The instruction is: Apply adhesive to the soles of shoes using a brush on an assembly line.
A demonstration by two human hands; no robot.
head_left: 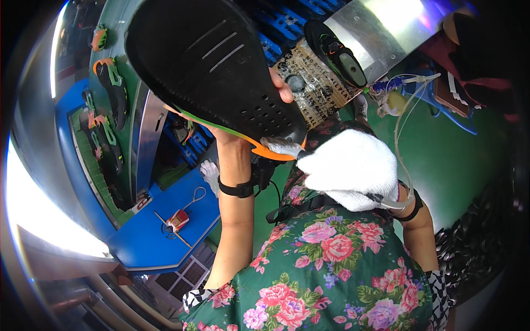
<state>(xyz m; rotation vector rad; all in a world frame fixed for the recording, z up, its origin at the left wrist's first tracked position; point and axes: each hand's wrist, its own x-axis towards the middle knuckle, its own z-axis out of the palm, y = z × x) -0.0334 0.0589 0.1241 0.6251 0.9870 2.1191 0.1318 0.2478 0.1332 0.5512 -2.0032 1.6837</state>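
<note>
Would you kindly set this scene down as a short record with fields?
Left hand: holds a black shoe piece up, orange at its near end
Right hand: gloved in white, close to that orange end; grip hidden
Ahead: black shoe, partly on brown cardboard
Far left: several shoes on a green surface
Blue table: small red object

Shoe (212, 71): top centre, in the left hand (222, 135). Right hand (353, 168): right of and below the shoe, by its heel end. Second shoe (338, 53): beyond, to the right, lying over cardboard (322, 91) and metal plate (381, 33). Row of shoes (112, 94): far left, on belt (120, 37). Worktop (138, 245): lower left, tool (178, 220) on it. Hose (397, 129): right, above floor (441, 160), reaching the right wrist.
</note>
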